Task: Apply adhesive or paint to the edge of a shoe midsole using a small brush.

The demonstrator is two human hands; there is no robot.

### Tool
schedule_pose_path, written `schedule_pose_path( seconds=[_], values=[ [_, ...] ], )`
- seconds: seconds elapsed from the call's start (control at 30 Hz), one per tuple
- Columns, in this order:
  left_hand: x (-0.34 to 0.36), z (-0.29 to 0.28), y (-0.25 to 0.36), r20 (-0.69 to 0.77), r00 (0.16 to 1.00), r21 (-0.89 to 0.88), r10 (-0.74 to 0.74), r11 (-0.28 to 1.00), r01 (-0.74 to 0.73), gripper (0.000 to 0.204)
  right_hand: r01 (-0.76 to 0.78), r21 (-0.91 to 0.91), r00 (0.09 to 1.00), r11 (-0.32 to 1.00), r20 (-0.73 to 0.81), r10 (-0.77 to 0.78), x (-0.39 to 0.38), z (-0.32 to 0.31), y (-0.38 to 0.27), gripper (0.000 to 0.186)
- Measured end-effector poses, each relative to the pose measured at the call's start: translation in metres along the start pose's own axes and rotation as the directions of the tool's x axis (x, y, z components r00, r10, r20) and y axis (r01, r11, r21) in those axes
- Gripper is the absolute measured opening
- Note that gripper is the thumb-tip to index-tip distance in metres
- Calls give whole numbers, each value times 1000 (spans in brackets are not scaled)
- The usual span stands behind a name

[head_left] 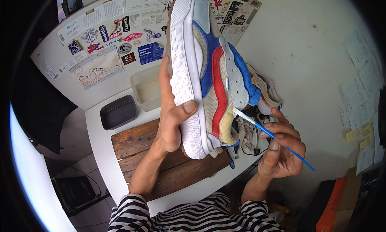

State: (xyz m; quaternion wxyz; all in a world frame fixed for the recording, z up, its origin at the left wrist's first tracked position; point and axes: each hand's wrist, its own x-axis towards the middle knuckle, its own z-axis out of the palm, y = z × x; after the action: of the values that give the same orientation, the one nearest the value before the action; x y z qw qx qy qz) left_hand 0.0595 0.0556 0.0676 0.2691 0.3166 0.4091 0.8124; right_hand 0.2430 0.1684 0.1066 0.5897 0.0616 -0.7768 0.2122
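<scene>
A sneaker (207, 87) with a white textured sole, beige mesh, blue and grey panels and a wavy red stripe is held up in front of me, toe upward, its side facing me. My left hand (171, 119) grips it by the sole, thumb across the sole's edge and the other fingers hidden behind. Between the fingers of my right hand (283, 149) is a thin paintbrush (273, 137) with a blue handle and silver ferrule. Its pale tip meets the shoe beside the yellow collar lining, just below the grey eyelet panel.
Below the shoe, a dark wooden board (136, 147) lies on the white table (98, 151). A black tray (118, 112) and a clear plastic tub (146, 87) stand at the left. Behind the shoe sit another shoe (267, 91) and a crumpled cloth (250, 133). An orange-and-black box (331, 204) is at lower right.
</scene>
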Motion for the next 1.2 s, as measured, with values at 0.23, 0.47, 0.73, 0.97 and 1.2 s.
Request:
schedule_pose_path(
  seconds=[0.23,0.47,0.73,0.97,1.2],
  values=[
    [0,-1,2,7,1000,53,4,999,-4,111,-5,-18,1000,1000,-21,4,-1,1,1,10],
    [1,-2,-2,15,1000,13,15,1000,-15,110,-2,-56,1000,998,-6,2,-2,-3,2,11],
    [0,-3,-1,10,1000,12,9,1000,-10,109,16,-62,1000,998,-12,-16,-1,-2,3,10],
    [0,-2,2,1,1000,17,-4,1000,4,109,1,-74,1000,997,-24,-3,-3,0,0,13],
    [1,-3,2,-14,1000,72,4,997,-3,108,24,-101,999,995,-39,-28,-4,-4,0,13]
  ],
)
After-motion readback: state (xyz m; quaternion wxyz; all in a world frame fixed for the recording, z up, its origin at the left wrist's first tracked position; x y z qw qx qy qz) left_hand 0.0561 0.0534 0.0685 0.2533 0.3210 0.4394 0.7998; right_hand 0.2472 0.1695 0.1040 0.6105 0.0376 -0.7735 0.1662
